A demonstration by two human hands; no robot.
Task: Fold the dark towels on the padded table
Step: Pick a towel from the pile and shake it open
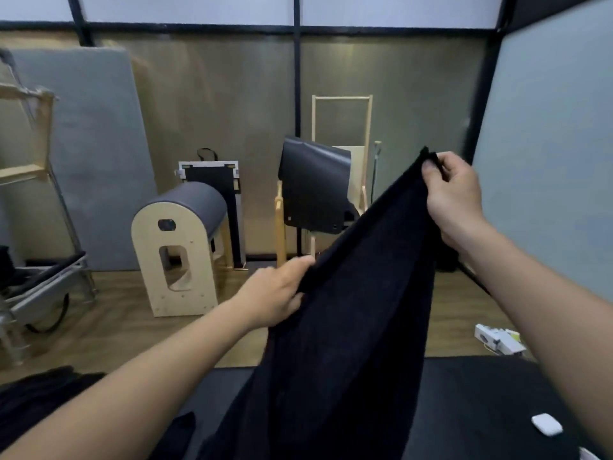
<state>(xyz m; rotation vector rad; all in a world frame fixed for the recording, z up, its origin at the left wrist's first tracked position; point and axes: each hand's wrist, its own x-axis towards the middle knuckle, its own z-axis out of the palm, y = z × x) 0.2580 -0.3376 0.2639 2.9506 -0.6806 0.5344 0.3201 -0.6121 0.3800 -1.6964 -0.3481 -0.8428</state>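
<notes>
A black towel [358, 320] hangs in the air in front of me, stretched slantwise between both hands. My right hand [452, 194] pinches its top corner, high and to the right. Lower down and to the left, my left hand [275, 293] grips the towel's upper edge. The cloth's lower part drapes down onto the dark padded table [477, 393] along the bottom of the view. More dark towels [39, 396] lie heaped on the table at the bottom left.
A small white case [547, 424] lies on the table at the right. Beyond the table's far edge stand a wooden barrel-shaped exercise bench [179, 247], a wooden-framed chair with a dark pad [318, 187] and a metal frame [43, 287] at the left. White boxes [497, 338] sit on the floor.
</notes>
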